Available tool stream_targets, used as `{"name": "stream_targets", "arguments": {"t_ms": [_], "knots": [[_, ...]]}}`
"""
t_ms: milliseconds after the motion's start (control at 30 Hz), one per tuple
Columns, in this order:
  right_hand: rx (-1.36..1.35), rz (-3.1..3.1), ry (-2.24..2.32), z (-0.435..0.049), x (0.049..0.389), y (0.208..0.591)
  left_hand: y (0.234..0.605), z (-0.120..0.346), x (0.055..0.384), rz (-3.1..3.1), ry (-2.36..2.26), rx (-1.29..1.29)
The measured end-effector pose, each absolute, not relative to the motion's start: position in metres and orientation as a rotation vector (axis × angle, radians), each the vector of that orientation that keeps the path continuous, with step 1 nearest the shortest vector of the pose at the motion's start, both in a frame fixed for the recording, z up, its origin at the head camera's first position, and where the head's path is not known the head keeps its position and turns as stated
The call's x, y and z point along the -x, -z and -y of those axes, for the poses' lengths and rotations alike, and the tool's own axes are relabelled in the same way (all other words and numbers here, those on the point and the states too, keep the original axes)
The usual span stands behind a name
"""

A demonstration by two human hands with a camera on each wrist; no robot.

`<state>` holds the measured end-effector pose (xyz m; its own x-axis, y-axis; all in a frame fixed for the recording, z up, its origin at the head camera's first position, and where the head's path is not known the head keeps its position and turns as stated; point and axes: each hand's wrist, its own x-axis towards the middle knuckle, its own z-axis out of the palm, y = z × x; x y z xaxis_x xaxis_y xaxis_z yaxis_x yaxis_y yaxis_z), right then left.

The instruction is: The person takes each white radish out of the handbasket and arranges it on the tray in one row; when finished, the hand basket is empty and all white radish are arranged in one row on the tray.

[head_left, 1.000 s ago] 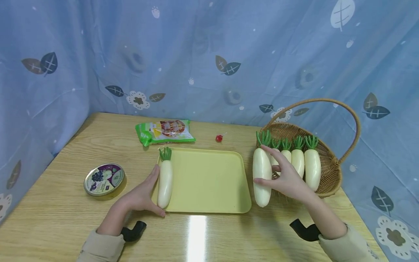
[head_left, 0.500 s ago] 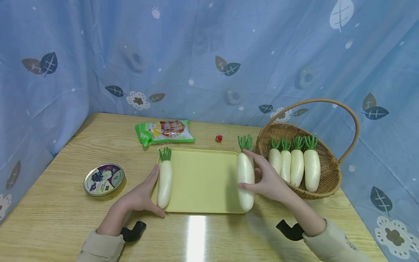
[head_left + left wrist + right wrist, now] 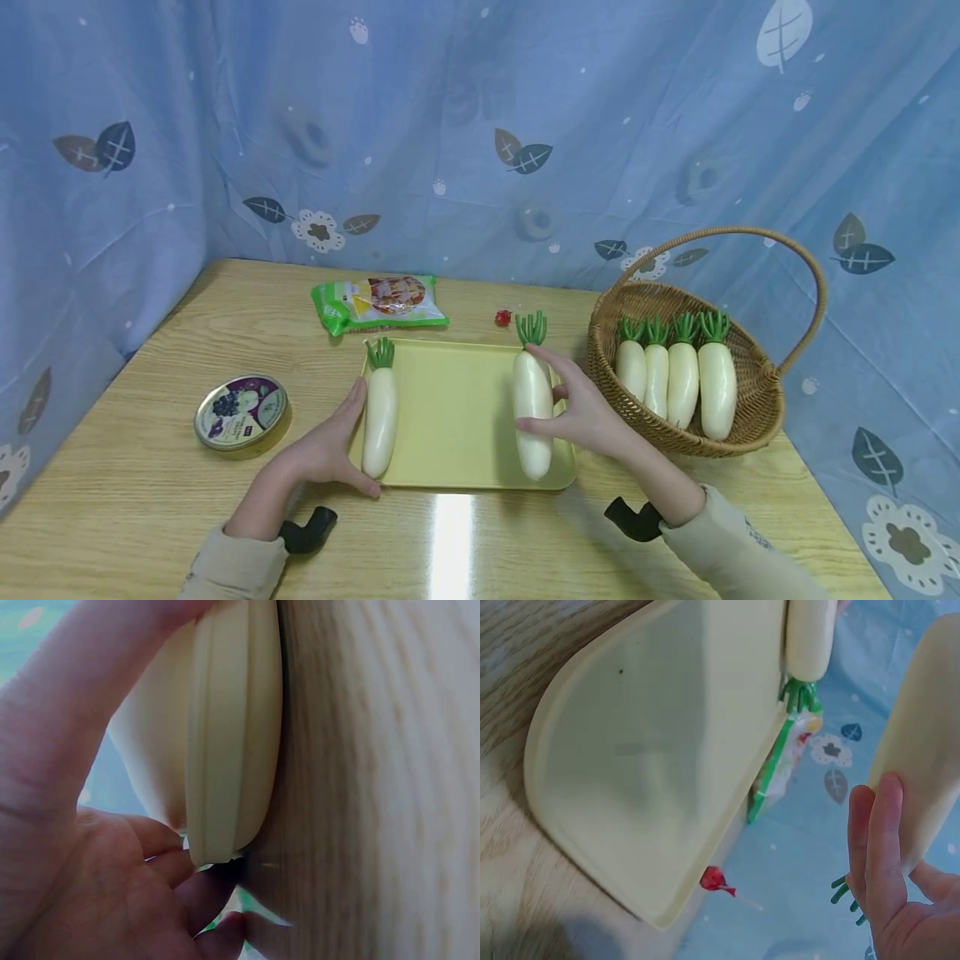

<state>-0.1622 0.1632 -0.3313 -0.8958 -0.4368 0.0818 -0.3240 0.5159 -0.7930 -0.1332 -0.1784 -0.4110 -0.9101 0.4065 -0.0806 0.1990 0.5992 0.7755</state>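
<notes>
My right hand (image 3: 581, 408) holds a white radish with green leaf stubs (image 3: 533, 392) over the right part of a pale yellow tray (image 3: 457, 408). In the right wrist view the fingers lie along the side of that radish (image 3: 922, 742), raised above the tray surface. My left hand (image 3: 330, 446) grips the tray's left side, its thumb at the front corner and its fingers farther back. Close beside that hand, a second white radish (image 3: 380, 425) lies lengthwise along the tray's left edge. The left wrist view shows the tray rim (image 3: 225, 735) between thumb and fingers.
A wicker basket (image 3: 761, 417) with a tall handle stands at the right, holding several more white radishes (image 3: 716, 392). Behind the tray lie a green food packet (image 3: 382, 302) and a red lollipop (image 3: 502, 317). A round tin (image 3: 242, 412) sits at the left.
My right hand has carried the white radish leftward, from the basket's left side to over the tray's right part. The left hand has stayed at the tray's left edge.
</notes>
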Motion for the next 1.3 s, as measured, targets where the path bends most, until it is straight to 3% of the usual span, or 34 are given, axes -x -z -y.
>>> {"name": "stream_targets", "arguments": {"t_ms": [267,500,1300], "knots": [[0.672,-2.569,1.342,-0.147,0.16,0.326,0.413,0.178,0.134,-2.576,-1.192,-0.477],[0.696,-2.555,1.337,-0.14,0.17,0.351,0.415,0.178,0.134,-2.581,-1.191,-0.475],[0.685,-2.45,1.34,-0.1,0.179,0.375,0.416,0.178,0.134,-2.592,-1.193,-0.495]]}}
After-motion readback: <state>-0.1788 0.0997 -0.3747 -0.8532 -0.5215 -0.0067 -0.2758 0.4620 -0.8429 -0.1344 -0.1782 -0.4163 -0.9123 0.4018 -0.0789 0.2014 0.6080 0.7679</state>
